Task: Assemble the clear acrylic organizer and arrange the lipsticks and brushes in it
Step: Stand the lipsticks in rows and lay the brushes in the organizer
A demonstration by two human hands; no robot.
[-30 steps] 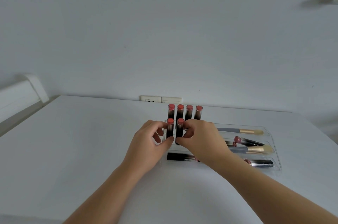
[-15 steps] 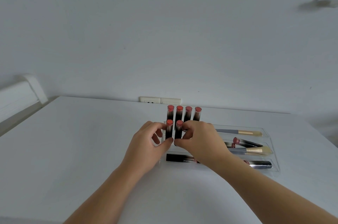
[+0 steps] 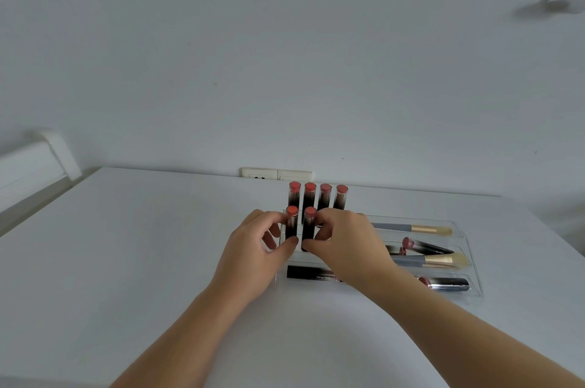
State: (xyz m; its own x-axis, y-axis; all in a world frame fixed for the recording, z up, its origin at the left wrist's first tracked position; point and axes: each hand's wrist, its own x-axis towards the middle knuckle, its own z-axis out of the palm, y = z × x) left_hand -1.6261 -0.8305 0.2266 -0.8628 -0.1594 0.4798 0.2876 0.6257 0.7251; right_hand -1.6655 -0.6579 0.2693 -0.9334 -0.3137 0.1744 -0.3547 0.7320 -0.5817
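We see a white bench point(image 3: 126, 261) against a pale wall point(image 3: 285, 55), and on it, toward the far middle, the clear acrylic organizer point(image 3: 474, 291), our landmark. At the organizer's left end six lipsticks stand upright: a back row of four point(image 3: 317, 197) and a front pair. Our left hand point(image 3: 254, 256) curls thumb and fingers round the front left lipstick point(image 3: 292, 224); our right hand point(image 3: 343, 245) pinches the front right lipstick point(image 3: 309, 226) the same way. In the organizer's long right-hand compartments lie two brushes, the far brush point(image 3: 411, 228) and the middle brush point(image 3: 433, 260), with more lipsticks lying flat point(image 3: 443, 283). Behind the organizer, a wall socket point(image 3: 277, 174) sits at the bench's far edge.
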